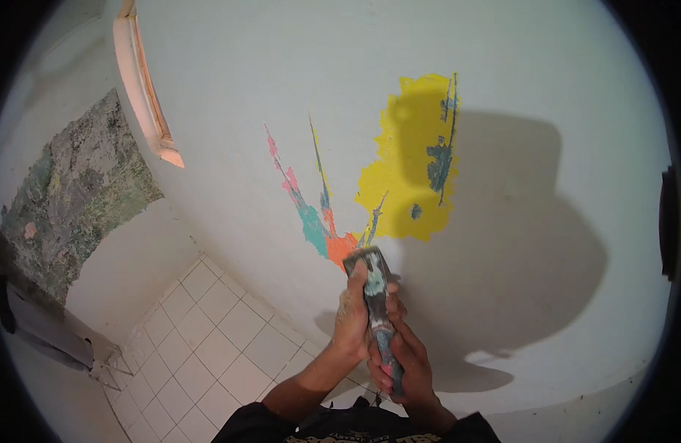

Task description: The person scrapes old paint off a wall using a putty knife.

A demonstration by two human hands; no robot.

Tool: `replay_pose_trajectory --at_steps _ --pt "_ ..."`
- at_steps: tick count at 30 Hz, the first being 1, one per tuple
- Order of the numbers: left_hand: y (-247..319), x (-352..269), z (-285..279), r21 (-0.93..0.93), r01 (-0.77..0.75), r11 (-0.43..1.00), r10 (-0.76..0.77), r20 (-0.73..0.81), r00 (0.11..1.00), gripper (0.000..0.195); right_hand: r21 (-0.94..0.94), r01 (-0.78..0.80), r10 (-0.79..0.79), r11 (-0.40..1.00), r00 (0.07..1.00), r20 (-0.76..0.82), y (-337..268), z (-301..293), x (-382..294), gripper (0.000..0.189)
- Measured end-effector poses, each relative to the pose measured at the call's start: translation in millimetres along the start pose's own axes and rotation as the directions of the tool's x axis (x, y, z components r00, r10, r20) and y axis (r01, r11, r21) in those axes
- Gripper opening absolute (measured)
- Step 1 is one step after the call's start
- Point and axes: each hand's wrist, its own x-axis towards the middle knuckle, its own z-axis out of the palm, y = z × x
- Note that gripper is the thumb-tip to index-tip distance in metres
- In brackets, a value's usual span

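Observation:
A paint-smeared hand scraper (377,279) is held upright in front of me, its broad dark head against the white wall (235,66). My left hand (351,318) grips the head from the left side, thumb laid along its face; pale dust coats the wrist side. Lower down, my right hand (407,343) is wrapped around the stained handle. Just above the scraper's head, stripped streaks meet at an orange patch (339,249), with a teal patch (314,230) beside it. A large yellow patch (412,160) with grey spots spreads up and to the right. The blade's edge cannot be made out clearly.
A rough, mottled patch (80,188) of bare wall shows on the left side wall. Above it is a window-like frame (144,94). White floor tiles (224,343) lie below left, near a pale object with thin legs (53,338). My shadow (501,238) falls across the wall.

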Motion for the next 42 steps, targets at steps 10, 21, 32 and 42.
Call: replay_pose_trajectory --at_steps 10,21,32,42 --pt "-4 4 -15 0.101 0.051 0.994 -0.049 -0.029 0.998 0.048 -0.006 0.049 -0.049 0.999 0.998 0.029 17 -15 4 0.057" --pt "-8 8 -22 0.085 0.032 0.996 -0.027 -0.063 0.998 0.042 -0.072 0.079 -0.077 0.994 0.996 0.035 23 -18 12 0.059" --pt "4 28 -23 0.109 -0.111 0.988 0.108 0.032 0.994 0.054 -0.083 0.066 -0.061 0.994 0.996 0.062 23 -26 28 0.06" --pt "14 26 -22 0.184 -0.189 0.965 0.203 -0.06 0.977 0.053 0.066 0.06 -0.07 0.996 0.984 0.161 24 -18 41 0.061"
